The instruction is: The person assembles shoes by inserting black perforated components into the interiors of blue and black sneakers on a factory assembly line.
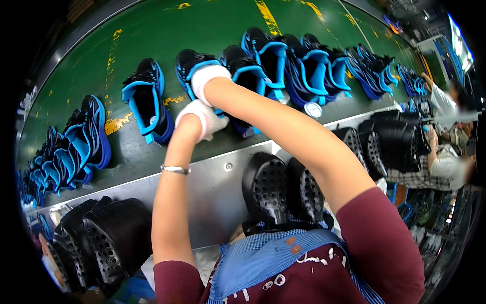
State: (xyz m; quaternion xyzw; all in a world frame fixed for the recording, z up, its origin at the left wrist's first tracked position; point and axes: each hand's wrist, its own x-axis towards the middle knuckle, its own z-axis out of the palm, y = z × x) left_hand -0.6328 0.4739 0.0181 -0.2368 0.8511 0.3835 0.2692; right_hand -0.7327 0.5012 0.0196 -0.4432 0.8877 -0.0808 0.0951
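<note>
Can read no whole word — only loose white letters point(279, 280) on the maroon shirt point(316, 286), partly behind the apron point(253, 263).

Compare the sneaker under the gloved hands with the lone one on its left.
The handled sneaker is partly hidden by the left hand and right hand; the lone sneaker shows its whole opening. The handled sneaker has a neighbouring sneaker close on its right; the lone sneaker has gaps both sides. Both are black with blue trim.

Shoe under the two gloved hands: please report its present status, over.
Right hand at opening of black-and-blue shoe, left hand near heel; grip unclear. Shoe partly hidden by hands. Right forearm crosses neighbouring shoe.
</note>
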